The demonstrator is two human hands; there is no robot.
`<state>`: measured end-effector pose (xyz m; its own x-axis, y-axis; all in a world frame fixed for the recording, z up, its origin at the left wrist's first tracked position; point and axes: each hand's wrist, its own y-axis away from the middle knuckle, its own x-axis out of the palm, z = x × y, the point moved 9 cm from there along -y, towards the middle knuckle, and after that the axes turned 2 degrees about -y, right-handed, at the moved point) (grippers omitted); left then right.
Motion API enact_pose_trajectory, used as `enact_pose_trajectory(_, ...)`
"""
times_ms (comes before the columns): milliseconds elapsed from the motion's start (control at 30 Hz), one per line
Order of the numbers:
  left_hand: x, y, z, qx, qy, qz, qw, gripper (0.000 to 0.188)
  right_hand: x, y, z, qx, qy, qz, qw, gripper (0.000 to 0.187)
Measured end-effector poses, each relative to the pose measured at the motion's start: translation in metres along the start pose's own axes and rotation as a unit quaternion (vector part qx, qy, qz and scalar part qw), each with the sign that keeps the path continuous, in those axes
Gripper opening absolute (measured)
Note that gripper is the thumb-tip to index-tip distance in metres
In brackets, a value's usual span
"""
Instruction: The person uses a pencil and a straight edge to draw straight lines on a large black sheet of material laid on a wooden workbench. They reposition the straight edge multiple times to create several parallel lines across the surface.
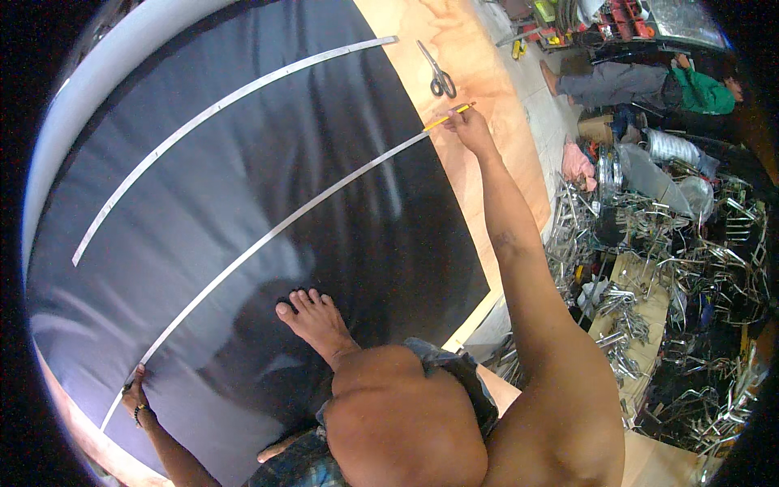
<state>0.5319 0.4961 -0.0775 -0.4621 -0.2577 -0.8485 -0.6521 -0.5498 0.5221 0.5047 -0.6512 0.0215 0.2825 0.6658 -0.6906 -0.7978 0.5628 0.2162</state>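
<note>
A large sheet of shiny black material (pixel 373 260) lies spread over a pale wooden board. Across it runs a long thin metal straightedge (pixel 284 221). At its near left end my left hand (pixel 135 395) is closed on the strip, a dark bracelet at the wrist. My right hand (pixel 469 130) pinches a yellow pencil (pixel 445 119) by the far right end, one end of the pencil close to the strip. A second metal strip (pixel 219 106) lies apart, farther up the sheet. Dark-handled scissors (pixel 439 79) rest on the bare wood beyond my right hand.
My bare foot (pixel 318 318) stands on the sheet. A thick pale roll (pixel 50 138) borders the sheet at the left. Beyond the wooden board (pixel 519 162), piles of bent metal parts (pixel 633 325) cover the floor. Another person in a green top (pixel 702 88) is at the upper right.
</note>
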Motion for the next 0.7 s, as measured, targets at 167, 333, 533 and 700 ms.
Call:
enact_pose_trajectory(167, -0.003, 0.004, -0.010, 0.003, -0.021, 0.025, 0.999, 0.102, -0.030, 0.007, 0.036, -0.071, 0.123, -0.073, 0.987, 0.032)
enact_pose_trajectory(333, 0.004, 0.007, -0.016, 0.038, 0.000, 0.056, 0.998, 0.094, 0.057, 0.065, 0.096, -0.055, -0.088, -0.003, 0.995, 0.026)
enact_pose_trajectory(533, -0.013, 0.021, -0.017, -0.027, -0.031, -0.010, 0.999, 0.115, 0.298, 0.176, 0.193, -0.060, -0.275, 0.242, 0.929, 0.025)
enact_pose_trajectory(700, -0.027, 0.042, -0.033, -0.007, 0.017, -0.062, 0.998, 0.112, 0.405, 0.231, 0.232, -0.047, -0.329, 0.329, 0.884, 0.022)
